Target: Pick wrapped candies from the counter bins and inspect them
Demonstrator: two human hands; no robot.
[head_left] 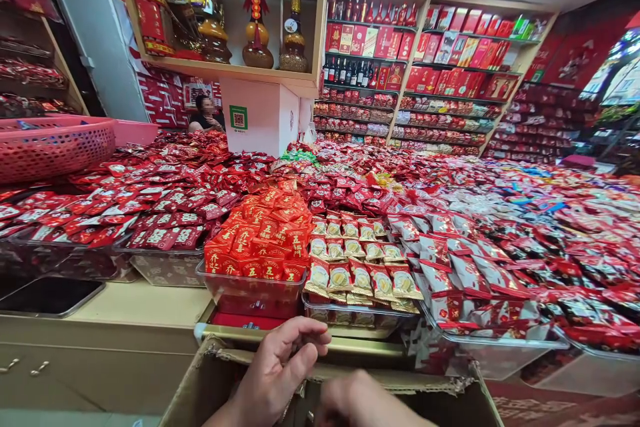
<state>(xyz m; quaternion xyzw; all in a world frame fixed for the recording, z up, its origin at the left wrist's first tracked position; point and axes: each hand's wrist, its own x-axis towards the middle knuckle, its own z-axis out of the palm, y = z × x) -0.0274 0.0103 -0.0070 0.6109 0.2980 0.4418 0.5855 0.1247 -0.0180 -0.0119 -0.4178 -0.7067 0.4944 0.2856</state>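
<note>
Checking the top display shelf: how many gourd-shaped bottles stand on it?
2: one with a red tassel mid-shelf, one golden-topped just right of it. Other ornaments further left are too cluttered to tell.

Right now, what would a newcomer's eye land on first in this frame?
The sea of red candy packets heaped across the whole counter, with a bright orange-red packet pile in a clear bin at centre. Just right of it sit neat rows of cream-and-gold packets. At the bottom edge the left hand and blurred right hand hover over an open cardboard box.
</note>
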